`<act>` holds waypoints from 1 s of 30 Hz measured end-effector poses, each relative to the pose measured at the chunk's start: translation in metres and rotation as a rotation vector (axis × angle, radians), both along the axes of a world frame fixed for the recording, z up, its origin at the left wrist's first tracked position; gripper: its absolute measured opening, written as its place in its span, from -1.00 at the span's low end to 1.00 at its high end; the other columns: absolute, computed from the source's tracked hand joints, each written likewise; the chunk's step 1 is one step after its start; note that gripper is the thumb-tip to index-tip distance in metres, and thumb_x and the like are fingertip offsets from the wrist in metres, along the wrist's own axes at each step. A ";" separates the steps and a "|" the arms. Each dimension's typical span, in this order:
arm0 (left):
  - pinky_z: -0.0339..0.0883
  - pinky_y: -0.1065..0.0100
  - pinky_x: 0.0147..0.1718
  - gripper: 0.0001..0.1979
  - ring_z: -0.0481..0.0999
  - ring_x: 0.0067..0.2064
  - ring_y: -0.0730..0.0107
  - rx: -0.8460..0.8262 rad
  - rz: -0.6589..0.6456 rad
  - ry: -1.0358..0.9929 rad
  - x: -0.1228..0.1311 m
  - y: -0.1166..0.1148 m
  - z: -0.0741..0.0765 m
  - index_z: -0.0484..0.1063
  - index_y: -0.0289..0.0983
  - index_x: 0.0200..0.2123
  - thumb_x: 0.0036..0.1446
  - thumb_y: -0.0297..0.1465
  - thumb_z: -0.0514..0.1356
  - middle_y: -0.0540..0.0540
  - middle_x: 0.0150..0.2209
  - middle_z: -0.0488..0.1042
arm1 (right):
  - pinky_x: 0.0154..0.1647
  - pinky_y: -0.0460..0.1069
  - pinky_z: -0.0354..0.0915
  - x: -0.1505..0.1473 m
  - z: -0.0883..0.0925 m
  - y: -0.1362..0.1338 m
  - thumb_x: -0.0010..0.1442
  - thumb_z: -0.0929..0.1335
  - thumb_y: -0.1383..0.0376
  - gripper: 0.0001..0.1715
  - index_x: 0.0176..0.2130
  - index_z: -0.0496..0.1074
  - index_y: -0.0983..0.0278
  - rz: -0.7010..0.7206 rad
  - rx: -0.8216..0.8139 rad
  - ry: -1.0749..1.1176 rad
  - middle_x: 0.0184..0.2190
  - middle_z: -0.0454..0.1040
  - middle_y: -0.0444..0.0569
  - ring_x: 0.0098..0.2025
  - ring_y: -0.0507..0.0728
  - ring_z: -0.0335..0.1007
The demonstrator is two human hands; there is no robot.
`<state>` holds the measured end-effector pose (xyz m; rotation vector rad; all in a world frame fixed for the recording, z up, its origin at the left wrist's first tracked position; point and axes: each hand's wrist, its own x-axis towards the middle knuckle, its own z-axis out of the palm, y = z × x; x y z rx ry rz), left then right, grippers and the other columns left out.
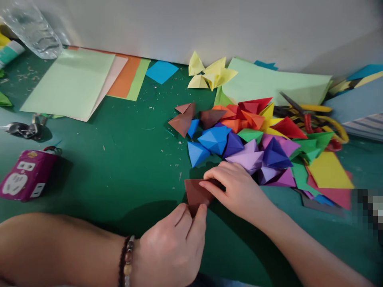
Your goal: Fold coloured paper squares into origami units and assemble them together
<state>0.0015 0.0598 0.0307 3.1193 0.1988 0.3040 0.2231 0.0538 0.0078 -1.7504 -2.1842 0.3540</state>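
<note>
A piece of brown folded paper (196, 192) lies on the green cutting mat (125, 159), pinched between both hands. My left hand (170, 251), with a beaded bracelet at the wrist, grips its lower edge with the fingertips. My right hand (236, 189) holds its right corner between thumb and fingers. Just beyond the right hand sits a heap of colourful origami pyramids (239, 137), with a lilac one (243, 157) nearest the fingers. The part of the brown paper under my fingers is hidden.
Flat coloured paper sheets (68, 83) lie at the back left, by a plastic bottle (30, 28). Scissors with yellow handles (311, 119) rest at the right, behind the heap. A magenta box (28, 175) and a metal clip (25, 130) lie at the left.
</note>
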 end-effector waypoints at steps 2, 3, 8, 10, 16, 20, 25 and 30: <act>0.32 0.14 -0.04 -0.58 0.49 -0.07 0.09 -0.024 0.000 0.022 0.001 0.001 -0.001 0.39 -0.57 0.05 0.24 -0.38 0.03 -0.42 0.13 0.36 | -0.30 0.06 0.09 -0.001 0.000 0.000 0.29 0.28 0.22 -0.77 -0.40 0.34 0.23 0.014 0.004 -0.028 -0.45 0.47 -0.09 -0.35 0.13 0.31; 0.32 0.16 -0.06 -0.59 0.48 -0.07 0.11 -0.031 0.002 0.030 0.002 0.001 0.000 0.39 -0.54 0.04 0.24 -0.39 0.02 -0.40 0.14 0.36 | -0.30 0.06 0.08 -0.001 0.000 0.000 0.30 0.28 0.20 -0.76 -0.40 0.34 0.23 0.022 0.009 -0.043 -0.45 0.47 -0.09 -0.35 0.14 0.31; 0.29 0.11 0.00 -0.66 0.41 0.08 0.03 -0.062 0.015 0.010 0.004 0.003 0.002 0.42 -0.41 0.01 0.25 -0.41 0.01 -0.31 0.09 0.43 | -0.30 0.05 0.05 -0.001 0.001 0.000 0.31 0.26 0.18 -0.72 -0.40 0.34 0.23 0.041 0.036 -0.083 -0.48 0.47 -0.08 -0.36 0.15 0.30; 0.23 0.00 0.07 -0.66 0.39 0.12 -0.06 -0.075 0.049 -0.005 0.005 0.003 0.002 0.41 -0.35 0.03 0.25 -0.39 0.03 -0.27 0.09 0.43 | -0.31 0.05 0.05 -0.001 0.001 0.000 0.31 0.26 0.18 -0.72 -0.40 0.35 0.24 0.042 0.044 -0.099 -0.48 0.47 -0.07 -0.36 0.15 0.30; 0.21 0.04 0.14 -0.54 0.37 0.16 -0.06 -0.024 0.064 0.045 0.004 0.003 -0.003 0.27 -0.44 0.16 0.27 -0.32 0.00 -0.30 0.18 0.32 | -0.32 0.04 0.06 -0.002 0.003 0.001 0.32 0.25 0.20 -0.71 -0.40 0.36 0.27 0.039 0.039 -0.141 -0.48 0.47 -0.08 -0.36 0.14 0.31; 0.15 0.10 0.19 -0.44 0.31 0.21 -0.04 -0.025 0.092 0.089 0.004 0.004 -0.003 0.17 -0.59 0.21 0.27 -0.31 -0.04 -0.40 0.25 0.20 | -0.31 0.04 0.07 -0.003 0.004 0.001 0.30 0.28 0.22 -0.74 -0.40 0.35 0.28 0.035 0.047 -0.123 -0.48 0.46 -0.10 -0.36 0.13 0.30; 0.15 0.10 0.17 -0.45 0.32 0.19 -0.01 -0.010 0.093 0.095 0.005 0.006 -0.004 0.21 -0.60 0.19 0.26 -0.32 -0.05 -0.38 0.20 0.30 | -0.32 0.03 0.06 -0.003 0.002 0.001 0.30 0.28 0.23 -0.74 -0.41 0.35 0.28 0.035 0.053 -0.119 -0.50 0.45 -0.10 -0.37 0.13 0.29; 0.15 0.04 0.16 -0.43 0.26 0.22 -0.14 -0.032 0.097 0.113 0.007 0.007 -0.003 0.23 -0.59 0.18 0.26 -0.26 -0.02 -0.37 0.21 0.28 | -0.31 0.03 0.07 -0.003 0.001 0.001 0.31 0.27 0.22 -0.72 -0.41 0.36 0.28 0.026 0.044 -0.110 -0.49 0.45 -0.09 -0.37 0.13 0.29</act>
